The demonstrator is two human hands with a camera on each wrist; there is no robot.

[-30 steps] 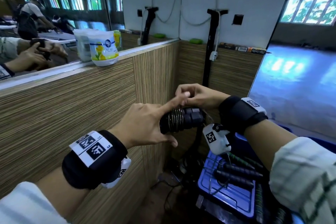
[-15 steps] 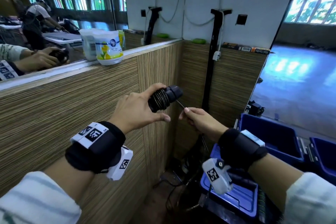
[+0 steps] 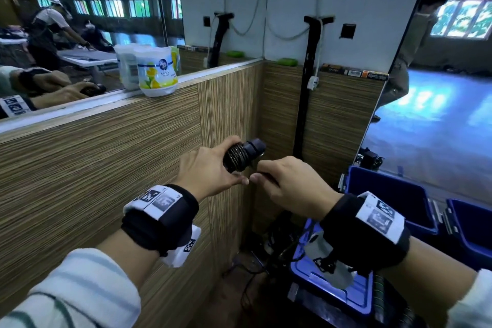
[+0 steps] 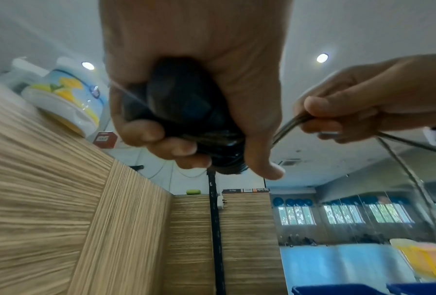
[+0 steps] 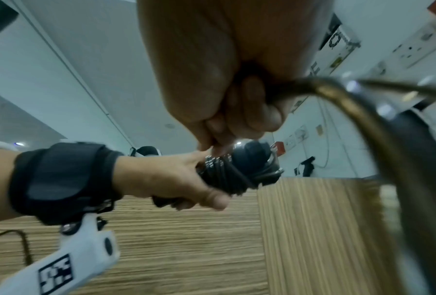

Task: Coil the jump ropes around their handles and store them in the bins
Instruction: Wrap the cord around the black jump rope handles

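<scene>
My left hand (image 3: 213,172) grips the black jump rope handles (image 3: 243,154) at chest height in front of the wood panel corner. Several turns of thin dark rope (image 3: 235,158) are wound round them. My right hand (image 3: 282,181) is just right of the bundle and pinches the loose rope (image 4: 290,125) between thumb and fingers. From the right hand the rope (image 5: 358,119) loops away downward. In the right wrist view the left hand (image 5: 176,181) holds the wound handles (image 5: 239,171). Blue bins (image 3: 388,202) stand low at the right.
A wood-panelled half wall (image 3: 106,162) with a mirror above runs along the left. An air freshener tub (image 3: 157,73) stands on its ledge. A black pole (image 3: 306,88) stands in the corner. A blue bin lid (image 3: 332,290) lies below my right wrist, cables (image 3: 255,269) on the floor.
My right hand has come from over the handles down and round to just beneath them, drawing the rope with it. My left hand has kept hold of the wound handles.
</scene>
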